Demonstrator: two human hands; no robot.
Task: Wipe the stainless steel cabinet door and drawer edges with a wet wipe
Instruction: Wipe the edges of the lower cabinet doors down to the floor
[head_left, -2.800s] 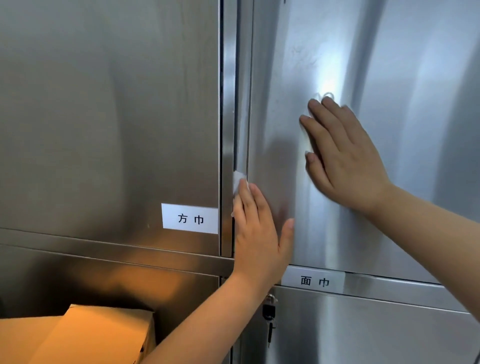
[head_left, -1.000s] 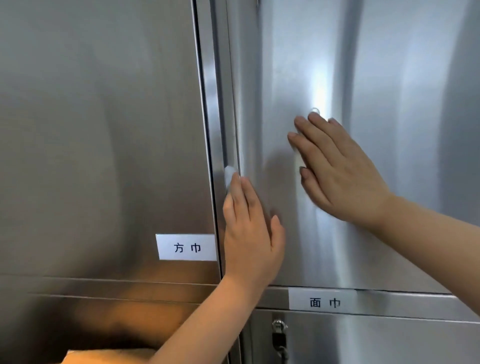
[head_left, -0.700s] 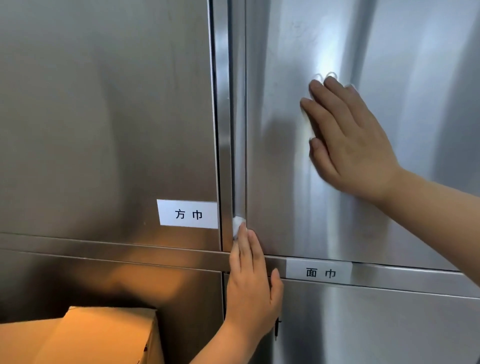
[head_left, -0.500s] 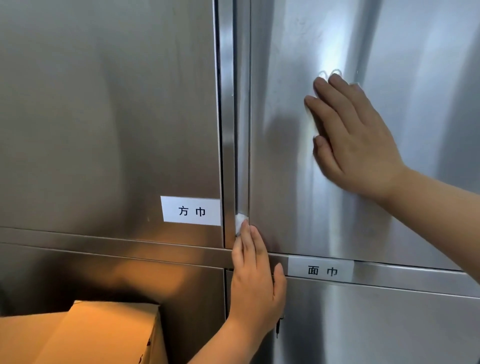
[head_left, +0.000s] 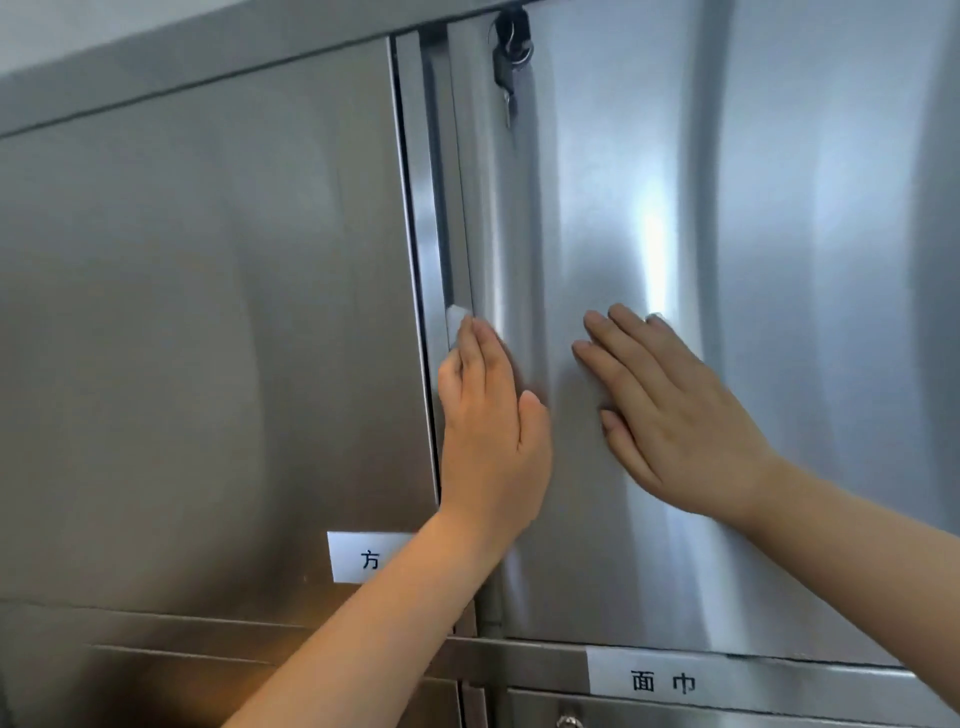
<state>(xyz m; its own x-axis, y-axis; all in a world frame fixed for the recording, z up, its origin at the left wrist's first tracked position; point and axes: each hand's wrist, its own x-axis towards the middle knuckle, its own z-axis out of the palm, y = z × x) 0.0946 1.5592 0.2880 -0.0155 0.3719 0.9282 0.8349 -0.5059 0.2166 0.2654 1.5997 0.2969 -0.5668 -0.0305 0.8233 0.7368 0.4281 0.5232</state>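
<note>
The right stainless steel cabinet door (head_left: 779, 208) fills the right half of the view, and its left edge (head_left: 457, 208) runs vertically down the middle. My left hand (head_left: 488, 426) presses a small white wet wipe (head_left: 458, 319) against that edge with straight fingers, about halfway up the door. Only the top of the wipe shows above my fingertips. My right hand (head_left: 670, 410) lies flat on the door face to the right, fingers straight.
The left door (head_left: 208, 338) carries a white label (head_left: 358, 558) partly hidden by my forearm. A second white label (head_left: 660, 678) sits on the rail below the right door. A lock with a key (head_left: 506, 57) hangs at the top, another lock (head_left: 569, 721) at the bottom.
My left hand and the wipe have slid up the door edge from near the bottom rail to mid-height. The camera has tilted up, showing the cabinet top. My right hand stays flat on the door.
</note>
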